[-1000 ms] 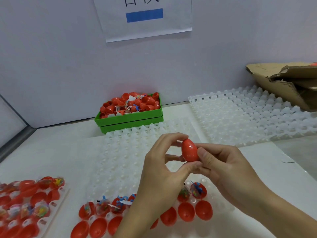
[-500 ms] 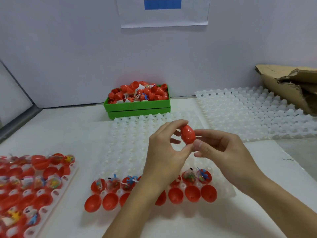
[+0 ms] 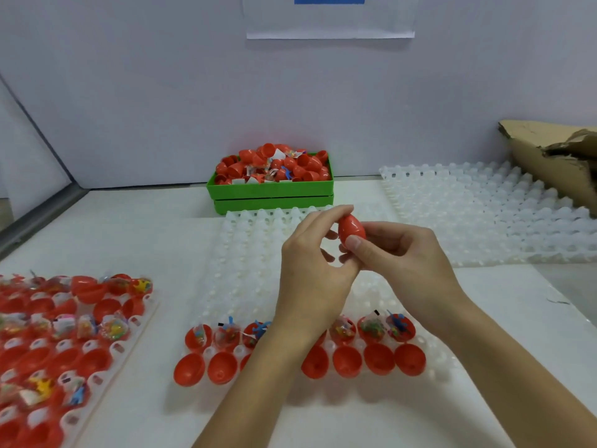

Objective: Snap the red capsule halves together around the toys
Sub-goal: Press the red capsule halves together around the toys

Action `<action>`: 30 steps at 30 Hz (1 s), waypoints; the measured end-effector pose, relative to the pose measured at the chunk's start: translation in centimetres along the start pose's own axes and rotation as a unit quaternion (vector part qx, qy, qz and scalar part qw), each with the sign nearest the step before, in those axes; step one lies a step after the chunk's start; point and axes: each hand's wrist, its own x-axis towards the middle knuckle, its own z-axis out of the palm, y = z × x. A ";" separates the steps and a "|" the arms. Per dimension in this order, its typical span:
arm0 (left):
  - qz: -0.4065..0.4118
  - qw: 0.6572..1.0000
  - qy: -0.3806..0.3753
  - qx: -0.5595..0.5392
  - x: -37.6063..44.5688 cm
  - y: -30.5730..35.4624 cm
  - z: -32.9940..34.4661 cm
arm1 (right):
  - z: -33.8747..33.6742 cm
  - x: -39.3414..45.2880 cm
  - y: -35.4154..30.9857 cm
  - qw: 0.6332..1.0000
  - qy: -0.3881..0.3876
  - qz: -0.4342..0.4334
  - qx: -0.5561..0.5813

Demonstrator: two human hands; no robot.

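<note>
Both hands share the grip on a closed red plastic egg-shaped capsule (image 3: 351, 230), held above the white moulded plastic tray (image 3: 258, 253) on the white desk (image 3: 129, 221). The left hand (image 3: 313, 273) pinches it top and bottom; the right hand (image 3: 403, 260) clamps its side. Toy-filled red capsule halves (image 3: 371, 329) sit in the tray's near rows.

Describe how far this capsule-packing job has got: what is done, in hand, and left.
Done: no finished capsules set down in view. In hand: the left hand and right hand pinch one closed red capsule. Left: toy-filled halves and empty halves wait in the white tray.
</note>
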 end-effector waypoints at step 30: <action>0.006 1.000 0.014 0.010 0.3 0.4 0.8 | -21.3 17.5 -3.4 0.868 0.291 0.072 0.395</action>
